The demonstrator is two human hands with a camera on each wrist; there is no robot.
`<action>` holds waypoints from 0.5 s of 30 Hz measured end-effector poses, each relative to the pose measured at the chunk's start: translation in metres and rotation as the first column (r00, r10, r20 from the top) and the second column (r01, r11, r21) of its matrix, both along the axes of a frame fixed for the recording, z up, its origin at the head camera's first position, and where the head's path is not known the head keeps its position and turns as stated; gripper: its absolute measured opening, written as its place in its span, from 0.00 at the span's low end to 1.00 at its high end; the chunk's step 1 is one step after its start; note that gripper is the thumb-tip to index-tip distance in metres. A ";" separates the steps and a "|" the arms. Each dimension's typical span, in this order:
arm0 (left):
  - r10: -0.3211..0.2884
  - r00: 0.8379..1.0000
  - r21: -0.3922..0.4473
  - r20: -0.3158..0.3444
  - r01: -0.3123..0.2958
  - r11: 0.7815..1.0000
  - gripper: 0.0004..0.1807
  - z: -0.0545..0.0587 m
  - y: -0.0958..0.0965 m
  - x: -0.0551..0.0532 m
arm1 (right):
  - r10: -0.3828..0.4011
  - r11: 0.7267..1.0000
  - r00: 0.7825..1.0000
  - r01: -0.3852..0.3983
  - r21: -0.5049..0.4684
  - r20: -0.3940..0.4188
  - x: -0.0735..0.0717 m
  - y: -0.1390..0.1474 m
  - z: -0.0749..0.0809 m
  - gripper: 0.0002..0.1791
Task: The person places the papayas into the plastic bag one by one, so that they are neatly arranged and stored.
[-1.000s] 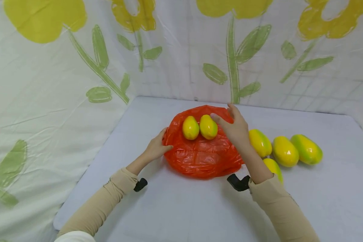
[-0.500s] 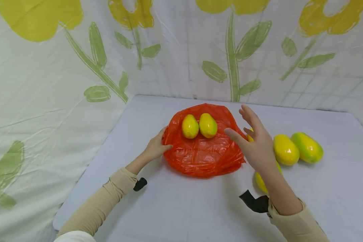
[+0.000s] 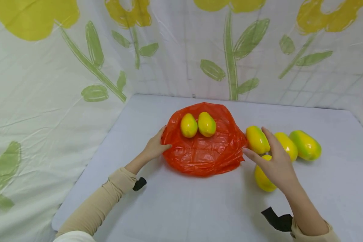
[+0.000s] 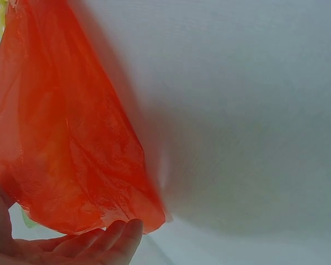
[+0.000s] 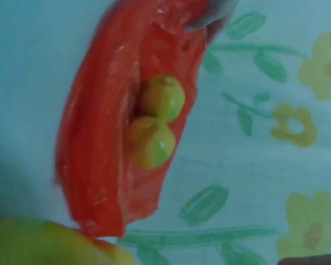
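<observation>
My left hand (image 3: 154, 147) holds the left side of an open red plastic bag (image 3: 204, 158), thumb over its front and fingers along the outside. Inside the bag lie two yellow-green mangoes (image 3: 189, 125), side by side; the right wrist view shows this mango pair (image 5: 154, 142) too. To the bag's right, my right hand (image 3: 279, 169) hovers over a group of mangoes, thumb and index finger spread apart, with nothing gripped. One mango (image 3: 256, 139) sits beyond the fingertips near the bag's edge. Another mango (image 3: 262, 178) is partly covered by the hand.
Two further mangoes, a half-covered mango (image 3: 288, 146) and a greener mango (image 3: 305, 145), lie farther right on the white table (image 3: 181, 208). A flower-printed curtain (image 3: 175, 60) hangs behind and to the left. Black straps (image 3: 278, 220) stick out at the wrists.
My right hand has left the two mangoes in the bag and moved right and nearer to me, down over the loose mangoes. My left hand and the bag have hardly moved.
</observation>
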State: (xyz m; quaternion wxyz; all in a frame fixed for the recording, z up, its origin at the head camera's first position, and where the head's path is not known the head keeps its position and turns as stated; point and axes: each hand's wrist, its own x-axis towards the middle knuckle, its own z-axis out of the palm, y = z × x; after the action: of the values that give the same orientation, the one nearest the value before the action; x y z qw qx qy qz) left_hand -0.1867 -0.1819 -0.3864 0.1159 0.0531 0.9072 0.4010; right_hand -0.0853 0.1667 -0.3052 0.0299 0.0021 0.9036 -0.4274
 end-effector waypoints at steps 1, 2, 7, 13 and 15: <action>0.000 1.000 0.000 0.002 0.000 1.000 0.43 0.000 0.000 0.000 | 0.008 1.000 1.000 -0.008 0.028 0.008 0.000 0.004 -0.004 0.54; 0.001 1.000 0.000 0.005 -0.001 1.000 0.43 0.000 0.000 -0.001 | 0.018 0.998 1.000 -0.019 0.055 0.022 0.001 0.008 -0.009 0.55; 0.002 1.000 -0.010 0.010 -0.002 1.000 0.43 -0.001 0.000 -0.002 | 0.051 0.988 0.997 -0.059 0.143 0.056 0.002 0.028 -0.031 0.56; -0.002 1.000 -0.010 0.007 0.002 1.000 0.43 0.001 0.002 -0.001 | 0.040 0.981 0.991 -0.063 0.184 0.124 0.003 0.046 -0.053 0.57; -0.007 1.000 -0.009 0.001 0.007 1.000 0.43 0.001 0.002 -0.002 | 0.035 0.980 0.989 -0.063 0.189 0.146 0.003 0.050 -0.058 0.58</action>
State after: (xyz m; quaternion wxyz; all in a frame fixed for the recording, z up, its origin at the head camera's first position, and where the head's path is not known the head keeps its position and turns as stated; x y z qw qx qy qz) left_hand -0.1886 -0.1795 -0.3851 0.1178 0.0554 0.9088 0.3963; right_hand -0.0819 0.2170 -0.3627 0.1044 0.0130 0.9361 -0.3356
